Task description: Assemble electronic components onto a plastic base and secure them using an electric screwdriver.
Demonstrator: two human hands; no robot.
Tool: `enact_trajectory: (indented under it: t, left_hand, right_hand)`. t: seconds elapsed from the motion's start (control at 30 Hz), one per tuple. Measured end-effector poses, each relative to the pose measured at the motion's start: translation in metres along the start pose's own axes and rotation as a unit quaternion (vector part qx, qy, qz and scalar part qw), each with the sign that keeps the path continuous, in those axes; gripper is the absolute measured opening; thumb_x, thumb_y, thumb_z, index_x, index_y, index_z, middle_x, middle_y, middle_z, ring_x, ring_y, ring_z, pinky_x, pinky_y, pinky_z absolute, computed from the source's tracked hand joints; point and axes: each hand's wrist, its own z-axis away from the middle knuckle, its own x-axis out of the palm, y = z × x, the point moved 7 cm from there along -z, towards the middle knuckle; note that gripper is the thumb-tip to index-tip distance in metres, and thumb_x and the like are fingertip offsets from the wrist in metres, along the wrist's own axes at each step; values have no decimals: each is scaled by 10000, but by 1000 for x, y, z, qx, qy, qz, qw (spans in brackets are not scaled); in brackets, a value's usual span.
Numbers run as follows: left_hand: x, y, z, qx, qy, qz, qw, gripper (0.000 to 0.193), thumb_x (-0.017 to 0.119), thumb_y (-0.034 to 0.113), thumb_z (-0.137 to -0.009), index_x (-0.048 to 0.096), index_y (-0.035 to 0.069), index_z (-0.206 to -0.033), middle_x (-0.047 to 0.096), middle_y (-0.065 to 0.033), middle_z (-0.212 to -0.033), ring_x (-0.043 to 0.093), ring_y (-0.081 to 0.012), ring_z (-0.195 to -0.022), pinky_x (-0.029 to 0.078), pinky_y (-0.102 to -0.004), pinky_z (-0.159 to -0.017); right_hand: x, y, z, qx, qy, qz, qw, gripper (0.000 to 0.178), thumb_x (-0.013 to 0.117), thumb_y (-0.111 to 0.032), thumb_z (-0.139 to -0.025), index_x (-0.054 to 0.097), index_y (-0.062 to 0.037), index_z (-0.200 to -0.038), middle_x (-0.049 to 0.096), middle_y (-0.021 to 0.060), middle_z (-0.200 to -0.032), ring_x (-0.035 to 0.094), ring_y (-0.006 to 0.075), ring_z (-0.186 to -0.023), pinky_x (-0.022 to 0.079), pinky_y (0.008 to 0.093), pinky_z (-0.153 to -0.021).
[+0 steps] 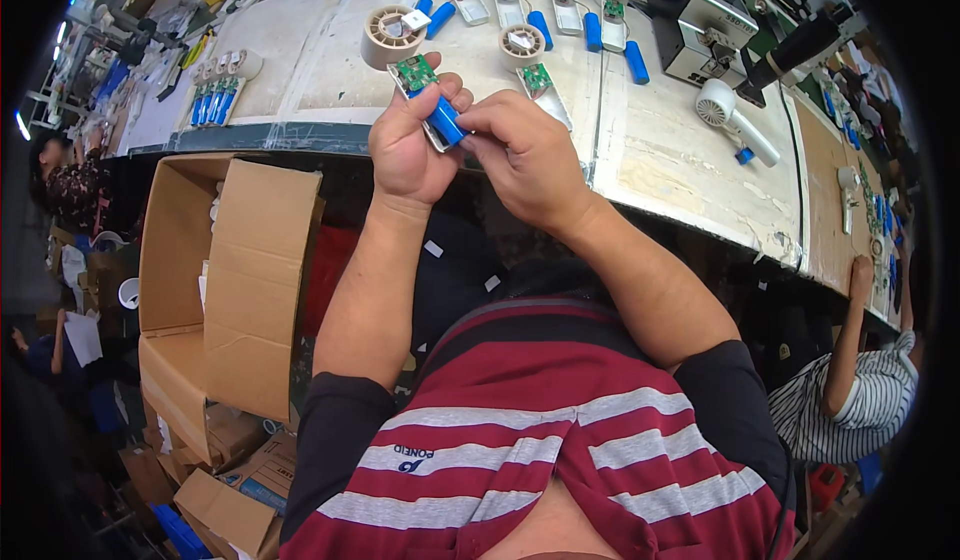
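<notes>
While both hands grip it, the blue battery (446, 120) is half hidden.

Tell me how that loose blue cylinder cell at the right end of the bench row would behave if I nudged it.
The blue cylinder cell is round and smooth, lying on its side on the flat bench, so it would probably roll. It looks rigid, not floppy. Nothing visibly blocks it on its right, so it might travel toward the white handheld fan.
</notes>
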Motion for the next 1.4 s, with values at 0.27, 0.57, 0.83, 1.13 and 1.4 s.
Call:
enact_trajectory:
  t: [0.27, 0.57, 0.83, 1.13, 1.4]
  left_hand:
    - [13, -14, 0, -15, -2, 23, 1000, 372, 545, 42, -1046, 504, 61, -1415, 616, -110, -1066, 582, -183, -912, 493, -300, -815]
    - [10, -11, 0, 29, 51, -46, 997, 382, 573, 24, -1034, 500, 40, -1408, 615, -101, -1034, 582, -177, -899, 497, -293, -795]
    - [-3, -11, -10, 32, 72, -39, 996, 391, 566, -13, -1014, 521, 13, -1402, 620, -100, -1010, 590, -181, -876, 507, -296, -814]
    - [-66, 145, -62, 14, 241, -520, 819, 470, 756, 55, -922, 590, -43, -1350, 693, -108, -1015, 612, -171, -790, 514, -291, -747]
    - [-125, 307, -165, 55, 325, -777, 536, 430, 782, 291, -877, 731, -43, -1143, 761, -198, -1002, 722, -347, -904, 572, -441, -804]
  right_hand:
    - [-6, 4, 7, -27, 33, 33, 999, 144, 728, 78, -867, 746, -13, -978, 698, 58, -905, 612, 202, -764, 506, 310, -702]
    - [-6, 9, 8, -48, -9, 50, 998, 174, 714, 81, -869, 743, 6, -1023, 717, 105, -1032, 634, 234, -813, 516, 317, -726]
    - [10, -2, 14, -113, -16, 94, 989, 329, 686, 82, -881, 721, 6, -1200, 681, 167, -1270, 676, 319, -1004, 553, 350, -839]
    - [6, 6, 13, -15, -67, 102, 992, 365, 705, 57, -861, 717, -28, -1216, 665, 151, -1232, 678, 324, -976, 568, 375, -818]
    - [69, 35, 9, -28, -234, 231, 944, 277, 697, -89, -895, 697, -57, -1170, 639, 109, -1132, 644, 310, -897, 542, 377, -730]
